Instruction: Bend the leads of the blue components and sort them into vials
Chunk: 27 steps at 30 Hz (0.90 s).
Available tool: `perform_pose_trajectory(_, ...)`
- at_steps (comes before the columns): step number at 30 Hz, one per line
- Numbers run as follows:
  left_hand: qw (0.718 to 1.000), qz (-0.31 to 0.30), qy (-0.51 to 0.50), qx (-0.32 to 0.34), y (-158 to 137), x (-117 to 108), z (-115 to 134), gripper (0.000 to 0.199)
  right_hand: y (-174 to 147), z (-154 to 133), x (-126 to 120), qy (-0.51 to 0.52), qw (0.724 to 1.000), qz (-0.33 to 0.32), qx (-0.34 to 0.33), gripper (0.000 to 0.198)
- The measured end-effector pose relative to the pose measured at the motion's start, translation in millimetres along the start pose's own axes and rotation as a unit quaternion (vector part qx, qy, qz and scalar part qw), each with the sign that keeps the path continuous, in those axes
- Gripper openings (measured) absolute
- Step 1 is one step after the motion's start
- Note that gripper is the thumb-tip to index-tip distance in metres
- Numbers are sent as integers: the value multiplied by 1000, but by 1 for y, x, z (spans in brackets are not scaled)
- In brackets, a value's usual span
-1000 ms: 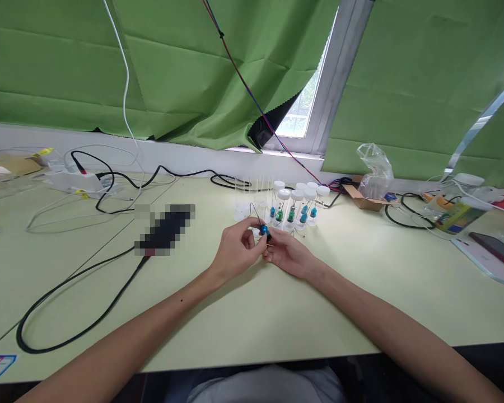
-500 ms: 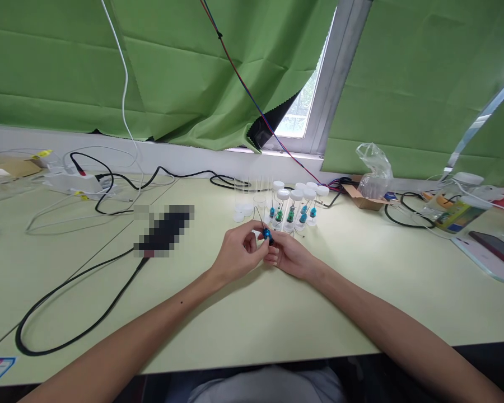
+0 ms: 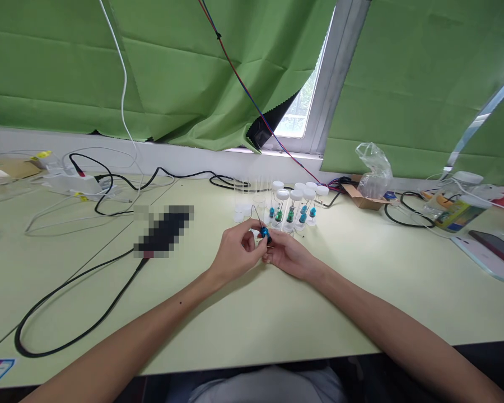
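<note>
Between my two hands is a small shiny blue piece point(image 3: 265, 232) with a thin, bent dark wire rising from it. Thumb and fingers of my left hand point(image 3: 238, 249) pinch it from the left. From the right, the fingertips of my right hand point(image 3: 292, 254) close on its other side; the exact grip there is partly hidden. Just beyond the hands stand several clear tubes with white caps point(image 3: 295, 194), holding green pieces point(image 3: 290, 215) and blue pieces point(image 3: 313, 212) on wires. Several clear, uncapped tubes point(image 3: 259, 193) stand to their left, with white caps point(image 3: 242, 210) around their bases.
A pixelated dark object point(image 3: 163, 232) with a looping black cable point(image 3: 63, 285) lies left. A power strip point(image 3: 69, 182) sits at the back left. To the right are a cardboard box point(image 3: 363, 198) with a plastic bag, a labelled jar point(image 3: 457, 210) and a phone point(image 3: 498, 249).
The blue piece and its wire have shifted slightly left. My right fingers have moved slightly left and curled a little differently beneath it. Both hands keep their hold.
</note>
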<state>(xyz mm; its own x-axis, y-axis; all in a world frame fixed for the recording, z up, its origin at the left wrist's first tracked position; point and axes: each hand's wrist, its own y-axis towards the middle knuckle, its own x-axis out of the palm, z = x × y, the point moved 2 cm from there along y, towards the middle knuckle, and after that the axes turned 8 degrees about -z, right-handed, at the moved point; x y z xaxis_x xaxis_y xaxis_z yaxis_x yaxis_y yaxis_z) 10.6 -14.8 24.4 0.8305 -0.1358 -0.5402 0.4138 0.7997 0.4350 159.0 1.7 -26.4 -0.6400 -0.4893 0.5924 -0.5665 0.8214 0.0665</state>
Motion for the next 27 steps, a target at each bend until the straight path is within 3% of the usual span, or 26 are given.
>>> perform_pose_trajectory(12,1000,-14,13,19,-1,2,-3,19,1,1,2,-19,999,-11,24,21)
perform_pose_trajectory(18,1000,-1,7,7,0,0,-3,19,2,2,-2,-10,1000,13,15,26)
perform_pose_trajectory(27,1000,1,7,-1,0,1,-4,18,1,1,-1,1,1000,-10,2,22)
